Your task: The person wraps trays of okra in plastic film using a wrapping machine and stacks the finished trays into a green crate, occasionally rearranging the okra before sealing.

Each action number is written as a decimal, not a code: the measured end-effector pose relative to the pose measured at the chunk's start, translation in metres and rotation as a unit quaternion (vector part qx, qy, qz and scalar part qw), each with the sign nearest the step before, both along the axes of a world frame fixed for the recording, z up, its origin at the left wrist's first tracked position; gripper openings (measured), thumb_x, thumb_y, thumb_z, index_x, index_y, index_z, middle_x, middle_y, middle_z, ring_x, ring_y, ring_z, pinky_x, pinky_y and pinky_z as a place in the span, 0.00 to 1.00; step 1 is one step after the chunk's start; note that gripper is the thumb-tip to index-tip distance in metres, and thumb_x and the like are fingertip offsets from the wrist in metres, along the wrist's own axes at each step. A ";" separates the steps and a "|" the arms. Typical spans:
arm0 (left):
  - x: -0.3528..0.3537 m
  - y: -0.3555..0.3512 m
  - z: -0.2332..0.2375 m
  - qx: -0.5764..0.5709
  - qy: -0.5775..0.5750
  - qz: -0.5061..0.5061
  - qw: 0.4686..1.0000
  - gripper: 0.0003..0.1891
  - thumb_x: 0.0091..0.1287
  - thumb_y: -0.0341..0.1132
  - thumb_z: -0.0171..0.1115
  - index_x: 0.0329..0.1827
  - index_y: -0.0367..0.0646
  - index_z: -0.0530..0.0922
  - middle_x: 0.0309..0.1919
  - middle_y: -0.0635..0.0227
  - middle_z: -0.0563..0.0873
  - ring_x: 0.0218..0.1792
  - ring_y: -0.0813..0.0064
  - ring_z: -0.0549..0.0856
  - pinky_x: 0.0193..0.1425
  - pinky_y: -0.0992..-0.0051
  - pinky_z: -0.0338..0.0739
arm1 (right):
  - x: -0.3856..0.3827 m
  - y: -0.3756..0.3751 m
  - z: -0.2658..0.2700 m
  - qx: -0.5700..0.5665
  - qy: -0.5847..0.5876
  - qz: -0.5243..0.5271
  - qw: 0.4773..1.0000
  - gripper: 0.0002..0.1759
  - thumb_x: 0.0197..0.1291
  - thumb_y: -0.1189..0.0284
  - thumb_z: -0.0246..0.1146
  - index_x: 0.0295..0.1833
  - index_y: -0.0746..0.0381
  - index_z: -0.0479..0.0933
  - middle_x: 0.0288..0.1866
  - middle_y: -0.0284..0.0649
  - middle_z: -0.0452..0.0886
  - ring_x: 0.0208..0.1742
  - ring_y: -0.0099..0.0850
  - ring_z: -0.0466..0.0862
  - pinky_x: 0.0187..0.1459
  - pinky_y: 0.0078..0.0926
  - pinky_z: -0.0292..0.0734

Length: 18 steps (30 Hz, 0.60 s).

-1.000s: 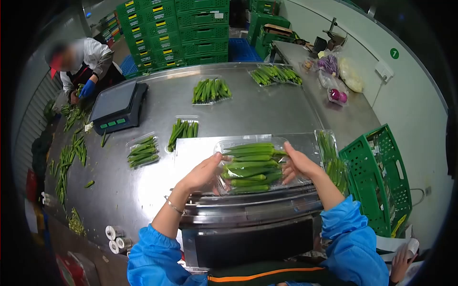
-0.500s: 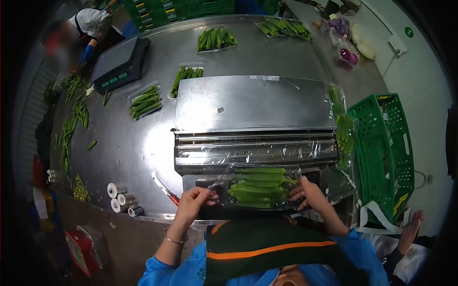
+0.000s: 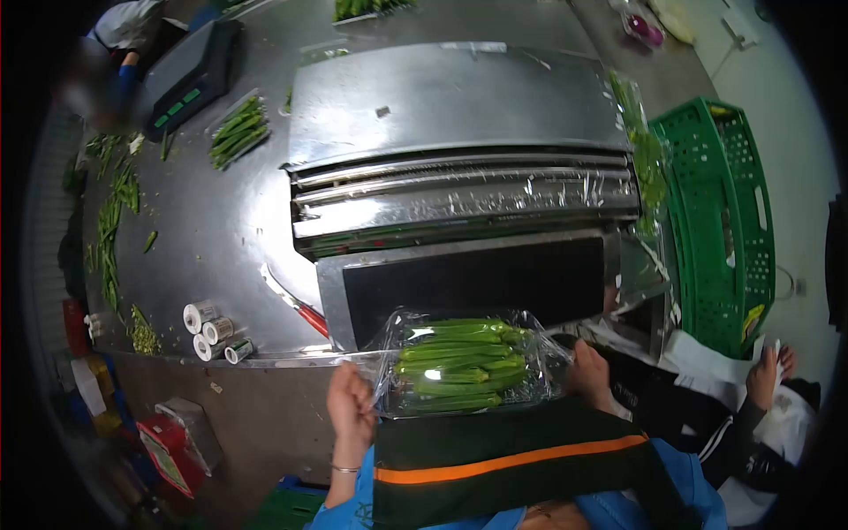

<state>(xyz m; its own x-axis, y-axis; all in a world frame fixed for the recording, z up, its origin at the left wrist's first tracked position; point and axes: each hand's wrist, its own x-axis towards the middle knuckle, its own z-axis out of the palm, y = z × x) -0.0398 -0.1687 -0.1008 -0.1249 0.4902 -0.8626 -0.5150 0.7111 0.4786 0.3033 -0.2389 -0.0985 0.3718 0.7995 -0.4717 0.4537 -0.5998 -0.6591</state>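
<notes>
Okra tray (image 3: pixel 459 367), film-wrapped, sits up off the surface just in front of the wrapping machine (image 3: pixel 459 97), on the near side of its black plate. Left hand (image 3: pixel 351 411) is at the tray's left edge, fingers curled tight on the loose film there. Right hand (image 3: pixel 590 375) presses in at the tray's right end, fingers tucked out of sight, so its grip can't be told. The tray lies squarely between the two hands.
</notes>
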 end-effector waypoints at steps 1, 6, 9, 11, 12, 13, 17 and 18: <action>0.008 -0.006 -0.013 -0.036 0.032 -0.085 0.995 0.08 0.67 0.36 0.47 0.36 0.43 0.72 0.16 0.80 0.68 0.16 0.91 0.62 0.16 0.86 0.56 | -0.001 -0.012 -0.019 0.022 -0.181 0.129 0.975 0.08 0.55 0.72 0.56 0.29 0.65 0.68 0.21 0.39 0.70 0.23 0.34 0.73 0.26 0.32 0.70; 0.014 -0.029 -0.089 0.102 0.008 -0.411 0.906 0.13 0.66 0.35 0.48 0.48 0.38 0.71 0.32 0.67 0.77 0.32 0.81 0.73 0.36 0.78 0.69 | -0.026 0.016 -0.028 -0.077 0.308 0.104 0.942 0.16 0.53 0.71 0.59 0.44 0.65 0.63 0.37 0.41 0.69 0.37 0.34 0.72 0.39 0.31 0.68; 0.047 0.011 -0.021 0.035 -0.198 -0.345 0.917 0.13 0.66 0.34 0.47 0.50 0.37 0.69 0.38 0.66 0.76 0.38 0.79 0.73 0.42 0.77 0.68 | -0.030 0.027 -0.004 -0.092 0.392 0.112 0.908 0.24 0.53 0.69 0.60 0.52 0.65 0.60 0.46 0.42 0.68 0.45 0.33 0.71 0.46 0.30 0.67; 0.075 0.037 0.033 0.025 -0.301 -0.328 0.895 0.14 0.67 0.34 0.47 0.51 0.37 0.68 0.41 0.65 0.75 0.42 0.78 0.73 0.46 0.77 0.68 | -0.014 0.022 0.005 -0.052 0.367 0.159 0.915 0.29 0.52 0.69 0.61 0.58 0.65 0.59 0.53 0.43 0.67 0.51 0.33 0.71 0.51 0.29 0.66; 0.088 0.046 0.055 0.024 -0.339 -0.328 0.882 0.14 0.67 0.34 0.47 0.52 0.37 0.68 0.43 0.65 0.75 0.44 0.78 0.73 0.48 0.77 0.68 | 0.001 0.018 0.007 0.003 0.326 0.193 0.925 0.32 0.52 0.68 0.62 0.61 0.65 0.58 0.56 0.44 0.67 0.53 0.33 0.71 0.53 0.29 0.66; 0.106 0.058 0.075 0.034 -0.361 -0.339 0.868 0.14 0.67 0.34 0.46 0.53 0.37 0.67 0.45 0.65 0.74 0.45 0.77 0.73 0.49 0.76 0.68 | 0.016 0.019 0.009 0.054 0.284 0.220 0.932 0.35 0.52 0.68 0.62 0.64 0.65 0.57 0.59 0.44 0.67 0.56 0.33 0.70 0.56 0.29 0.66; 0.166 0.098 0.103 0.256 -0.310 -0.485 0.777 0.16 0.66 0.31 0.48 0.56 0.38 0.65 0.54 0.65 0.69 0.56 0.75 0.69 0.59 0.75 0.63 | 0.041 0.063 0.070 0.115 0.472 -0.002 0.874 0.26 0.54 0.64 0.58 0.57 0.65 0.65 0.47 0.45 0.76 0.49 0.35 0.75 0.52 0.34 0.70; 0.173 0.109 0.120 0.282 -0.232 -0.480 0.798 0.16 0.65 0.28 0.49 0.55 0.37 0.65 0.52 0.65 0.72 0.54 0.75 0.71 0.58 0.74 0.65 | 0.050 0.073 0.081 0.149 0.371 -0.017 0.917 0.27 0.55 0.61 0.58 0.57 0.65 0.65 0.45 0.44 0.77 0.46 0.34 0.77 0.51 0.35 0.71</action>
